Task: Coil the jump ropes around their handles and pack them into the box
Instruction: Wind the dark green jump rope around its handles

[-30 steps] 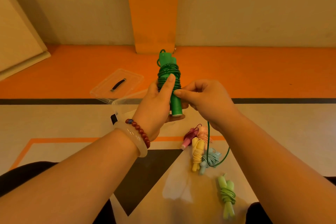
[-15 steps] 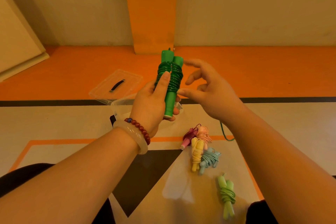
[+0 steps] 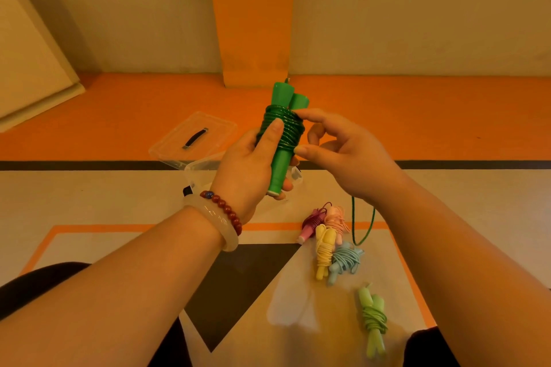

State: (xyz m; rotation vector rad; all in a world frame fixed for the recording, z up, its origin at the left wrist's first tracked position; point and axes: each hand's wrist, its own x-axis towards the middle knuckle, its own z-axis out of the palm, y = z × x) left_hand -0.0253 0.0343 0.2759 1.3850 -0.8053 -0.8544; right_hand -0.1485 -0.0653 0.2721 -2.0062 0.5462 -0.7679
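**Green rope nearly coiled, tail left to wind**

The step in hand is the coiling of the green jump rope (image 3: 283, 128), held up in front of the person, above the clear box (image 3: 193, 171). The left hand (image 3: 250, 164) grips the two green handles (image 3: 278, 170) upright, fingers curled round them and the thumb pressed flat on the wound turns. The right hand (image 3: 348, 158) is beside the coil, index fingertip touching its top edge, thumb near its lower edge, the two apart. Whether its hidden lower fingers hold the rope, I cannot tell.

A loose tail (image 3: 362, 229) hangs in a loop below the right hand, so the winding looks unfinished. The next move likely calls for taking up that tail, laying the last turns tight and tucking the end in so the coil does not spring off.

Five coiled ropes lie on the floor near the right arm: maroon (image 3: 311, 222), pink (image 3: 335, 217), yellow (image 3: 323, 250), blue (image 3: 344, 259) and light green (image 3: 371, 316). None is in the box yet. The lid (image 3: 193, 137) lies just beyond the box.
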